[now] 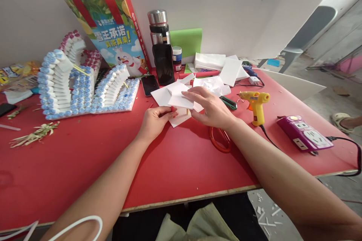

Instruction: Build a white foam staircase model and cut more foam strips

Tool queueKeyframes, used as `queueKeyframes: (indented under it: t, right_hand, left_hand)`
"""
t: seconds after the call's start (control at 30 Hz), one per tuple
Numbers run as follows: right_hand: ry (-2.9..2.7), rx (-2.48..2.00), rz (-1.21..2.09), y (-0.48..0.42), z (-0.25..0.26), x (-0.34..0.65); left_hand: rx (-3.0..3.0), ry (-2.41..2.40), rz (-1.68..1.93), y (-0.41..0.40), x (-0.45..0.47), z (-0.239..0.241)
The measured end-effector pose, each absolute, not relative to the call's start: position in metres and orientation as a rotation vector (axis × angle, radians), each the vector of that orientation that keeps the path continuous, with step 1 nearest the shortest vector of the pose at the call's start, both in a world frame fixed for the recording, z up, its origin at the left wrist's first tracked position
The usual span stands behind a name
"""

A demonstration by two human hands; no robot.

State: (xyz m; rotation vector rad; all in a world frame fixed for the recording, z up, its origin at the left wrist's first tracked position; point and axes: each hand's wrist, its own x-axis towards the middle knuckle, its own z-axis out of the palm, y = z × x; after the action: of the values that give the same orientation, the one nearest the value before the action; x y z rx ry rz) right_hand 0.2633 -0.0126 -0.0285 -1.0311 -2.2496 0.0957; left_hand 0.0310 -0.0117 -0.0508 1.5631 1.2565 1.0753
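Note:
My left hand [155,122] pinches a small red piece [173,109] between thumb and fingertips, close against a small structure of white board. My right hand [211,108] grips the structure's upper white board piece [180,96] from the right, fingers on top and thumb lower down. A short yellowish stick [187,112] stands between this piece and the white base [181,119] beneath. Red-handled scissors [220,140] lie by my right wrist, partly covered by it. Behind that hand is a dark green utility knife [228,102].
A yellow glue gun [256,105] and a purple power strip [307,133] with cords are on the right. Blue-and-white block models [82,86] stand left, before a printed bag [113,37]. A steel bottle [158,26], phones and white board sheets [230,70] line the back.

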Motion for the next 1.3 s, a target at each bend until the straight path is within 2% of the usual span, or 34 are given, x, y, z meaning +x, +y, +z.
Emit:
queueKeyframes:
  t: [0.6, 1.3]
  right_hand:
    - [-2.355, -0.932, -0.116, -0.015, -0.027, 0.253]
    - [-2.342, -0.854, -0.136, -0.013, -0.032, 0.25]
  left_hand:
    - [1.677, 1.242, 1.062, -0.011, 0.027, -0.054]
    - [1.727, 1.234, 1.115, -0.014, 0.027, -0.051]
